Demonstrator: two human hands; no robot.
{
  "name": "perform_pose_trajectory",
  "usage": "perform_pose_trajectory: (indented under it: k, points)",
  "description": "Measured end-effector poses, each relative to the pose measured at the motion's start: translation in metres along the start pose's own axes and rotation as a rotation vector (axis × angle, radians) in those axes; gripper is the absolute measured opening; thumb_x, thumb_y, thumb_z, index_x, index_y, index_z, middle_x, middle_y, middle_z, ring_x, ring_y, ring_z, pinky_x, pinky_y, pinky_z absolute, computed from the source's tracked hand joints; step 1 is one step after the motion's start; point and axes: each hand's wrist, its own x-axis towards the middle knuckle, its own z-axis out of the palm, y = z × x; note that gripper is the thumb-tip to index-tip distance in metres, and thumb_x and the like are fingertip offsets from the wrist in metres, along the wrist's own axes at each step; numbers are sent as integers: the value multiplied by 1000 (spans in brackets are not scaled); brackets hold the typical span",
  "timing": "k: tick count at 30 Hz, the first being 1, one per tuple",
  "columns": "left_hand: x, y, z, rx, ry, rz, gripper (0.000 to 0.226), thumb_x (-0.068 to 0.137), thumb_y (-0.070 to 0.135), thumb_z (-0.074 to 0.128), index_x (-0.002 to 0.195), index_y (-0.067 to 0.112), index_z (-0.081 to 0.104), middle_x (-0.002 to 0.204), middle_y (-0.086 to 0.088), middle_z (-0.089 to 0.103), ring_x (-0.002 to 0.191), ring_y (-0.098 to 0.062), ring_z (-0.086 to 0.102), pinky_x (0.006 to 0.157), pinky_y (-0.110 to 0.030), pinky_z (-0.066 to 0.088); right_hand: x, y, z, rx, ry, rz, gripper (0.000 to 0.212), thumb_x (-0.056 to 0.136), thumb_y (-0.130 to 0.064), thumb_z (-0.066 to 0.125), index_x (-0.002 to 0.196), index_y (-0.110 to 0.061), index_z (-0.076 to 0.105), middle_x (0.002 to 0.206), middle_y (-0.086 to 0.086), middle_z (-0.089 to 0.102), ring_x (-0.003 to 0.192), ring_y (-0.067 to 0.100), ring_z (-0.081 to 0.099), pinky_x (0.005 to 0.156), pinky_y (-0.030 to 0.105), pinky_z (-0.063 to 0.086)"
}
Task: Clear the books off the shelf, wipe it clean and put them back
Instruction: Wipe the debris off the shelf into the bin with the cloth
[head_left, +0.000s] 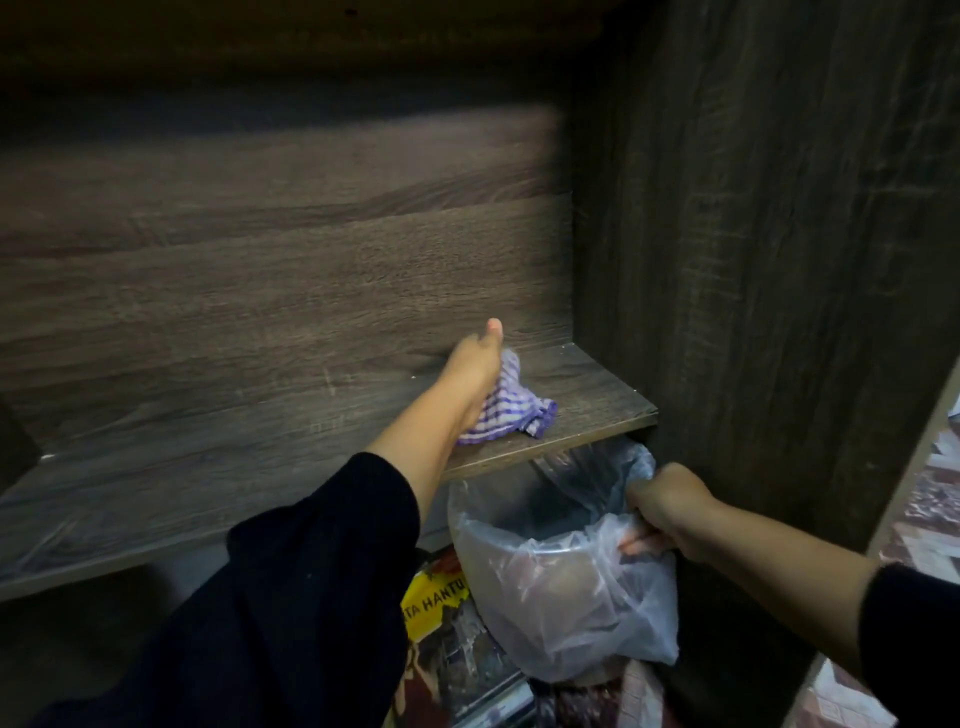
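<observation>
The dark wooden shelf (218, 457) carries no books. My left hand (475, 371) reaches across it and holds a purple-and-white striped cloth (511, 410) down on the board near its right end, close to the back panel. Just under the shelf's front right corner, my right hand (662, 506) grips the rim of a small bin lined with a clear plastic bag (561, 571). Below the shelf lies a book with a yellow cover patch (436, 603), partly hidden by my left sleeve and the bin.
A tall dark wooden side panel (753, 260) closes the shelf on the right. A patterned surface (930, 499) shows past it at the far right. More printed covers (467, 675) lie under the bin.
</observation>
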Motion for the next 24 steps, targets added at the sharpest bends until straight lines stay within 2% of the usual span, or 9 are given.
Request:
perform_pose_trajectory:
  k: [1, 3, 4, 5, 9, 11, 15, 20, 24]
  points:
    - [2, -1, 1, 100, -27, 12, 46, 101, 36, 39, 130, 3, 53, 126, -11, 58, 111, -21, 57, 94, -23, 42, 3, 1, 2, 13, 4, 9, 15, 95, -7, 43, 97, 6, 51, 55, 27, 64, 38, 32, 63, 37, 35, 53]
    - [3, -5, 0, 368, -99, 93, 32, 98, 19, 47, 118, 0, 62, 104, -13, 61, 98, -19, 55, 69, -22, 40, 9, 6, 6, 33, 10, 23, 20, 97, -12, 43, 101, 6, 51, 67, 29, 65, 41, 32, 63, 35, 29, 50]
    - [3, -6, -1, 492, -147, 113, 27, 93, 11, 51, 114, 3, 66, 95, -11, 59, 89, -18, 53, 61, -22, 38, 12, 9, 8, 45, 13, 26, 23, 97, -14, 44, 101, 7, 52, 70, 30, 65, 43, 32, 64, 36, 29, 51]
    - [4, -9, -2, 581, -186, 120, 27, 89, 5, 53, 112, 9, 67, 94, -10, 59, 87, -18, 53, 60, -21, 37, 14, 12, 11, 60, 17, 26, 24, 98, -16, 44, 100, 7, 53, 71, 29, 65, 45, 33, 64, 38, 31, 53]
    - [10, -17, -3, 679, -262, 125, 47, 88, 8, 56, 134, 13, 55, 126, -7, 59, 115, -20, 54, 86, -17, 39, 23, 22, 20, 74, 36, 44, 24, 97, -16, 46, 87, 4, 54, 68, 27, 66, 51, 34, 67, 48, 37, 58]
    - [14, -20, 1, 692, -291, 157, 50, 91, 13, 56, 140, 16, 48, 144, -4, 48, 130, -20, 46, 101, -18, 33, 27, 24, 26, 76, 47, 52, 23, 97, -16, 47, 86, 3, 54, 67, 26, 66, 52, 34, 68, 50, 38, 59]
    - [24, -30, 20, 803, -314, 247, 53, 95, 27, 51, 146, 20, 38, 157, -5, 27, 145, -21, 22, 119, -30, 17, 34, 29, 36, 97, 57, 64, 27, 97, -19, 47, 94, 6, 56, 71, 25, 66, 64, 38, 71, 62, 46, 60]
    - [41, -34, 48, 839, -298, 294, 55, 95, 36, 48, 147, 23, 34, 159, -4, 22, 148, -25, 14, 121, -39, 15, 46, 38, 44, 119, 56, 84, 29, 97, -22, 48, 96, 5, 57, 74, 25, 68, 63, 36, 71, 63, 44, 61]
    - [43, -30, 65, 836, -264, 333, 56, 95, 37, 47, 147, 22, 32, 154, -9, 31, 141, -29, 30, 116, -40, 27, 51, 42, 46, 128, 52, 76, 32, 98, -25, 46, 101, 4, 57, 80, 26, 69, 61, 33, 69, 48, 34, 58]
